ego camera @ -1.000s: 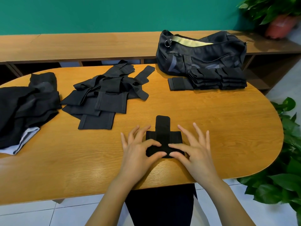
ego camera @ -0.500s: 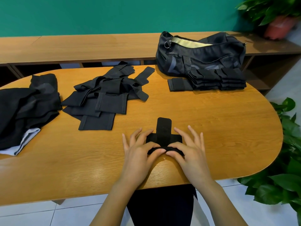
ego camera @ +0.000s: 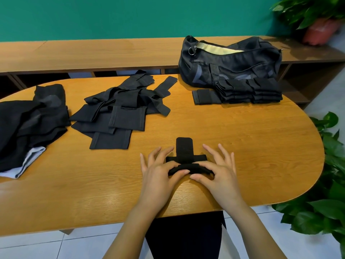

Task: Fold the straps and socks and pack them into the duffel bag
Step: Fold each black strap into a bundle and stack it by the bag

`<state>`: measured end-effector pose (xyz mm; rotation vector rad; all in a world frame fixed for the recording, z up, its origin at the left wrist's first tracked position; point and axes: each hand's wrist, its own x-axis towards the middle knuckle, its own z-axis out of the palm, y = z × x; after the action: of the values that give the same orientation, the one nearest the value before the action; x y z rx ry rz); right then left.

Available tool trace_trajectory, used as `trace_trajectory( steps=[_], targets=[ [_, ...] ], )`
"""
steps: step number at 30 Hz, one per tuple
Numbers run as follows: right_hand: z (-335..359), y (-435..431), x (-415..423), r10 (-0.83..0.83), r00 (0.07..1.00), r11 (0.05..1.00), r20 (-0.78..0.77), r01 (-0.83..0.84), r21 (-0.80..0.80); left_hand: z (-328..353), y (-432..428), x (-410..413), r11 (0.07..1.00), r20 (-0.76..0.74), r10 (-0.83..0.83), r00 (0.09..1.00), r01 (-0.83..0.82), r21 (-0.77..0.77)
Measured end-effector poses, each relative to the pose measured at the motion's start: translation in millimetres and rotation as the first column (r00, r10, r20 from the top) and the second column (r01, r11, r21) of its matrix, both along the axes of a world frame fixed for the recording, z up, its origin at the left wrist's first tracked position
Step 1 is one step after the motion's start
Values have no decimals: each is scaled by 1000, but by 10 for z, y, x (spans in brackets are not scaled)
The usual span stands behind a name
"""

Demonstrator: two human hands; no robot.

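A black strap [ego camera: 183, 150] lies on the wooden table [ego camera: 242, 143] in front of me, its near edge rolled up into a fold. My left hand [ego camera: 158, 171] and my right hand [ego camera: 218, 169] pinch that rolled edge between thumb and forefinger, the other fingers spread above the cloth. A loose pile of black straps [ego camera: 121, 111] sits at mid-left. A stack of folded black pieces [ego camera: 248, 90] lies before the black duffel bag [ego camera: 229, 62], whose zip is open and shows a pale lining.
A heap of dark socks or cloth with a white piece [ego camera: 28, 124] lies at the far left. A wooden bench [ego camera: 93, 53] runs behind the table. Potted plants stand at the right [ego camera: 328, 165] and the top right [ego camera: 317, 17].
Both hands have rolled the strap's near edge further away from me, so the flat part now looks shorter. The thumbs have come under the fold.
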<state>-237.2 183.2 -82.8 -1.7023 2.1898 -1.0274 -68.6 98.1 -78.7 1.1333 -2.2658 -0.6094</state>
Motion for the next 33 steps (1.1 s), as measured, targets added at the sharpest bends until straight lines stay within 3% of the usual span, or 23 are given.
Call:
trace_trajectory(
  steps=[12, 17, 27, 33],
  targets=[
    [19, -112, -41, -15, 999, 999, -52, 16, 28, 30, -58, 44, 1000, 58, -6, 998, 5, 21],
    [64, -104, -79, -20, 999, 999, 27, 19, 43, 32, -78, 6, 999, 28, 23, 999, -24, 37],
    [13, -101, -110, -69, 991, 998, -117, 69, -5, 54, -141, -21, 990, 8, 41, 999, -42, 133],
    [54, -208, -149, -58, 993, 998, -107, 62, 33, 38, -207, 80, 995, 71, 50, 996, -56, 84]
  ],
)
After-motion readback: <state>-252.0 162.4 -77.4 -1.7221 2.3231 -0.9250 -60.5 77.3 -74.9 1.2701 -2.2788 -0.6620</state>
